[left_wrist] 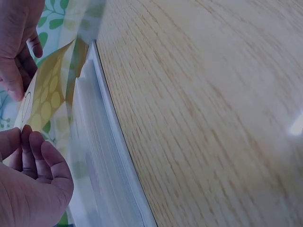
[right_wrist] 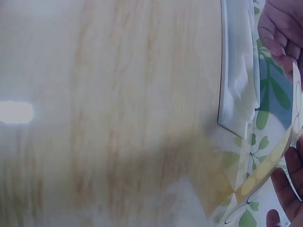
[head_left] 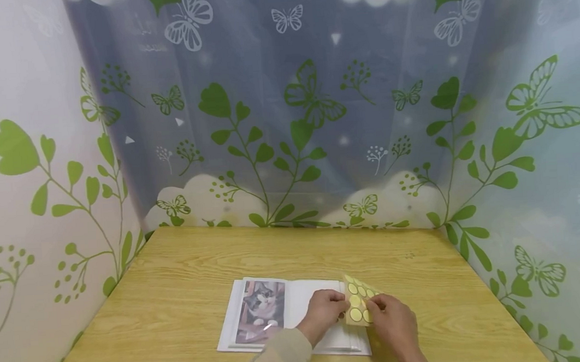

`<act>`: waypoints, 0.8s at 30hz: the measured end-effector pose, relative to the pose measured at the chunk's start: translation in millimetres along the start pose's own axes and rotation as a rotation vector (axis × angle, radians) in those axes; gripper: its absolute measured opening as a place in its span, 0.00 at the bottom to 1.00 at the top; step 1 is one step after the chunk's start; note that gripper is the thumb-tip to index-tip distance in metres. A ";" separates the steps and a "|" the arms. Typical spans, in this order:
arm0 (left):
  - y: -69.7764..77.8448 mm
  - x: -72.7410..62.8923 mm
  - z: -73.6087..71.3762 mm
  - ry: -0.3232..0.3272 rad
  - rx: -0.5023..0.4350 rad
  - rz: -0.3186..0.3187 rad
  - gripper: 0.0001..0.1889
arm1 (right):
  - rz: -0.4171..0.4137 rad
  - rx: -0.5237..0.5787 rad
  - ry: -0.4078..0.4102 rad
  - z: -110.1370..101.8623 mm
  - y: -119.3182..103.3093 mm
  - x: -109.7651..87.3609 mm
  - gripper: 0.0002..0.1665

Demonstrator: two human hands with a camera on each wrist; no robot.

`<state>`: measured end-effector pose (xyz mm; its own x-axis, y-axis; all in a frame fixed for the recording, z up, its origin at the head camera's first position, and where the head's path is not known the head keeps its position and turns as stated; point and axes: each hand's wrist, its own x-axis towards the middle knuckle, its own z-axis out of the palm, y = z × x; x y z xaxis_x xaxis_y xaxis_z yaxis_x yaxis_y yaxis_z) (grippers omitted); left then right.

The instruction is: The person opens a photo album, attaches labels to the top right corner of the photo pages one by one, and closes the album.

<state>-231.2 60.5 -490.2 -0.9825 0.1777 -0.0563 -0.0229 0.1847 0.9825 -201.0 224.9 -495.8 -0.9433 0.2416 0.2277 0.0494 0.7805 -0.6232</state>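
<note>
A sheet of round yellow stickers point(head_left: 354, 302) is held up above the right page of an open photo album point(head_left: 228, 323). My left hand point(head_left: 323, 315) pinches the sheet's left edge between thumb and fingers. On the other side, my right hand point(head_left: 397, 328) grips the sheet at its lower right, thumb and fingertips over the stickers. Seen from the left wrist, the sheet point(left_wrist: 46, 97) bends between both hands. The right wrist view has its edge point(right_wrist: 265, 177) curving beside the right fingers point(right_wrist: 284, 189). Whether a single sticker is lifted, I cannot tell.
The album's left page carries a cat photo point(head_left: 264, 308) under a shiny sleeve. Everything rests on a wood-grain table point(head_left: 168, 296). Curtains point(head_left: 278, 149) printed with leaves and butterflies enclose the table at the back and both sides.
</note>
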 end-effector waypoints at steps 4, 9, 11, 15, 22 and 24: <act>-1.1 0.3 1.3 0.017 0.017 -0.007 0.02 | 0.043 0.043 -0.013 -3.5 3.5 1.7 0.10; -4.8 2.6 2.4 0.036 0.042 -0.022 0.03 | 0.078 0.103 -0.003 -11.9 9.7 3.9 0.13; -6.9 3.8 2.5 0.043 0.053 -0.017 0.03 | 0.082 0.110 0.012 -16.3 12.1 5.3 0.14; -9.8 4.8 1.9 0.059 0.074 0.000 0.07 | 0.110 0.126 0.030 -23.9 13.7 8.3 0.17; -9.2 4.5 2.8 0.015 0.181 0.074 0.15 | 0.145 0.156 0.008 -24.9 10.6 10.5 0.17; -7.4 4.1 2.5 -0.029 0.228 0.098 0.16 | 0.142 0.152 0.006 -23.6 9.9 10.1 0.17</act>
<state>-234.6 62.3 -498.1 -0.9721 0.2326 0.0294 0.1181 0.3775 0.9184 -202.3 248.6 -482.0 -0.9284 0.3467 0.1340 0.1311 0.6428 -0.7548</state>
